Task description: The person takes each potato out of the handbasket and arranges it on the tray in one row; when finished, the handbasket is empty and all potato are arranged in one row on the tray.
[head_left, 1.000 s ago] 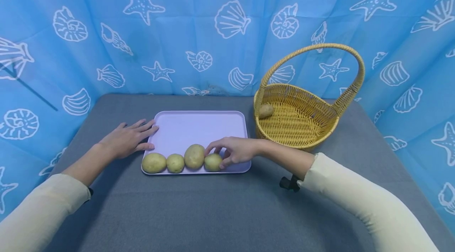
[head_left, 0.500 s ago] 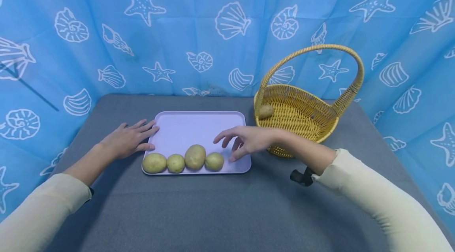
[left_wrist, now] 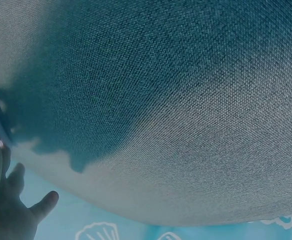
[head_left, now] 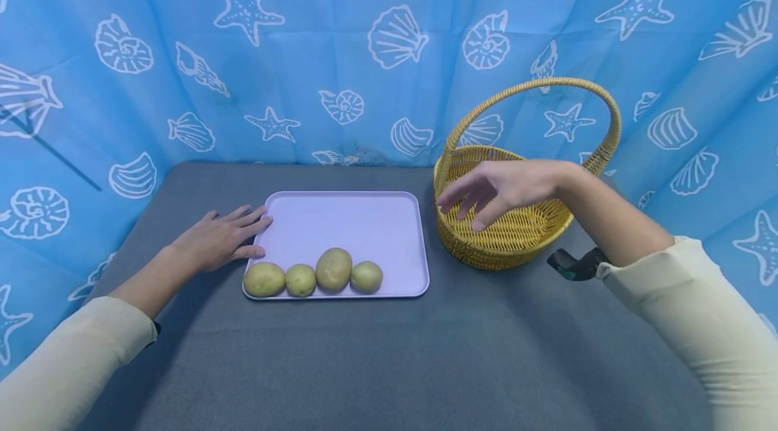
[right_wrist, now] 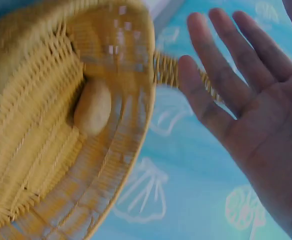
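Along the near edge of the lilac tray [head_left: 340,221] lies a row of several potatoes: a long one [head_left: 264,280] at the left corner, a small one [head_left: 300,280], a larger one [head_left: 333,269] and another small one [head_left: 367,277]. My left hand [head_left: 213,239] rests with spread fingers at the tray's left edge, holding nothing. Over the wicker basket [head_left: 510,242] hovers my right hand [head_left: 504,189], empty, fingers loosely extended. It hides the basket's left inside in the head view. The right wrist view shows one potato [right_wrist: 93,107] inside, against the wall.
The basket's tall arched handle [head_left: 547,82] rises above its rim at the right of the tray. A grey cloth [head_left: 340,363] covers the table. Behind it hangs a blue curtain [head_left: 340,46] with white shells and starfish.
My right hand has let go of the rightmost small potato on the tray and moved up and right, over the basket. The left hand has stayed in place.
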Demonstrator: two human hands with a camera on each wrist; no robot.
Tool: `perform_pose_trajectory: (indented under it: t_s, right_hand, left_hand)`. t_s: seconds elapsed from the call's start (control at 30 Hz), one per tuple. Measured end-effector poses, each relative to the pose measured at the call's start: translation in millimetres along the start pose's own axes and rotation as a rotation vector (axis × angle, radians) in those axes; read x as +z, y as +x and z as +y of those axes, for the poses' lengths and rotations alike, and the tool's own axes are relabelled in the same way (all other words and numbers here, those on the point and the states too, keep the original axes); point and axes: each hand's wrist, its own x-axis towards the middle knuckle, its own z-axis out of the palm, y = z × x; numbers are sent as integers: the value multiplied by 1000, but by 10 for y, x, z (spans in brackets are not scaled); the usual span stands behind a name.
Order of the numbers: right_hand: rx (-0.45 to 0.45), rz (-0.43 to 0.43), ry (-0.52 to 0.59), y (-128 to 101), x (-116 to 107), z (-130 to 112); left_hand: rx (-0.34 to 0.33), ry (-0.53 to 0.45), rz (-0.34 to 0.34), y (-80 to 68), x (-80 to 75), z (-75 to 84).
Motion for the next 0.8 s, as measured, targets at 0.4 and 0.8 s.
perform_pose_trajectory:
  t_s: [0.4,0.8]
  right_hand:
    - [148,134,89,-113,-322,409]
    - [285,240,104,146,-444,674]
  left_hand:
    - [-13,-3,-22,-5,3,11]
    - [-21,0,-26,-7,-25,32]
